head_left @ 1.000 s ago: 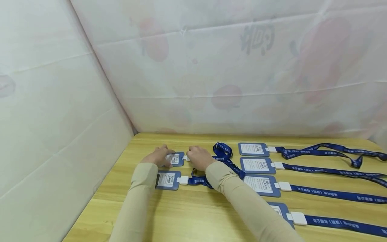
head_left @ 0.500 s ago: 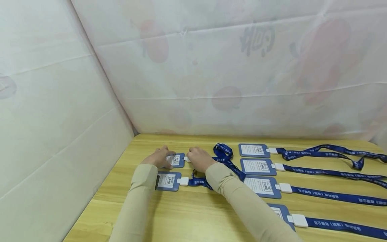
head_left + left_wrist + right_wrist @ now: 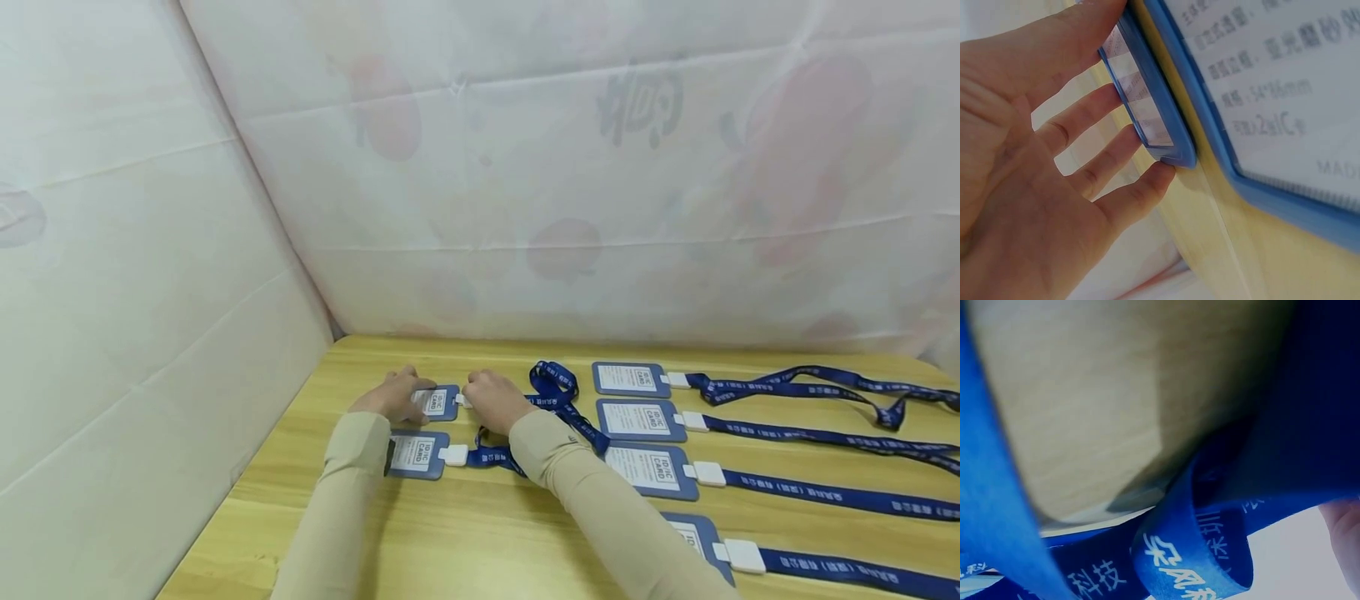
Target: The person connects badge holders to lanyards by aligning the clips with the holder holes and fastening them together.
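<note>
At the far left of the table, my left hand holds a blue ID badge holder by its left end. In the left wrist view its thumb is on one long edge and its fingertips are along the other edges. My right hand bends over the lanyard just right of that badge's white clip; its fingertips are hidden. The lanyard's loose loops show large in the right wrist view. Below lies a second badge holder, partly under the left wrist.
To the right, several badge holders lie in a column, their blue lanyards stretched rightward. The right sleeve overlaps the lower ones. Pale printed cloth hangs behind the wooden table and on the left.
The head view has tilted up a little, so everything sits slightly lower. Both hands stay at the same badge and lanyard.
</note>
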The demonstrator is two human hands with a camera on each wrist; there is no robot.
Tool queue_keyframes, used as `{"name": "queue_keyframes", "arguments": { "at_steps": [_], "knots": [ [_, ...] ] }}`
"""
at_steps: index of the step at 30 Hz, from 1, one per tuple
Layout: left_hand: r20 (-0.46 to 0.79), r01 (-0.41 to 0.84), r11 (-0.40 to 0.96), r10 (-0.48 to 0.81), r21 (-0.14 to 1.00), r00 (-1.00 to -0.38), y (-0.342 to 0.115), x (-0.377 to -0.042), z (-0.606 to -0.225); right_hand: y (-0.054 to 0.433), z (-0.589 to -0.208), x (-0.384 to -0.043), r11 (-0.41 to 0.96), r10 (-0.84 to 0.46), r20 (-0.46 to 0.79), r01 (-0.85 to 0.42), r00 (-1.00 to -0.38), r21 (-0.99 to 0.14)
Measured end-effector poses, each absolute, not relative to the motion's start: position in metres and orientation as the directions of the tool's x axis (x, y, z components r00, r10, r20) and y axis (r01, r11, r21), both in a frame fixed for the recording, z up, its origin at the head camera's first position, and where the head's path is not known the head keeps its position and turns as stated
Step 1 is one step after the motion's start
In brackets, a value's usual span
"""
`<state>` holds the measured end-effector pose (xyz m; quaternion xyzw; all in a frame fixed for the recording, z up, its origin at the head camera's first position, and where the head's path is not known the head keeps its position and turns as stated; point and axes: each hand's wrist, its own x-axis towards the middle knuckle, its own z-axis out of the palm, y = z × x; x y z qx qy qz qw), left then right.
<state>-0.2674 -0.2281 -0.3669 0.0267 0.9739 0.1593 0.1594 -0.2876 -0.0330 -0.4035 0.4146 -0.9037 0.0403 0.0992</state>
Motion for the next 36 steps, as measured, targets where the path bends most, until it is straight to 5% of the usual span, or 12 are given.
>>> {"name": "queue_keyframes", "arguments": {
  "at_steps": [36],
  "knots": [
    [-0.281, 0.028, 0.950, 0.120, 0.311, -0.952, -0.2292, -0.2656, -0.3690, -0.0362, -0.4059, -0.2860, 0.691, -0.702, 0.197, -0.721, -0.685, -0.043]
  ]
}}
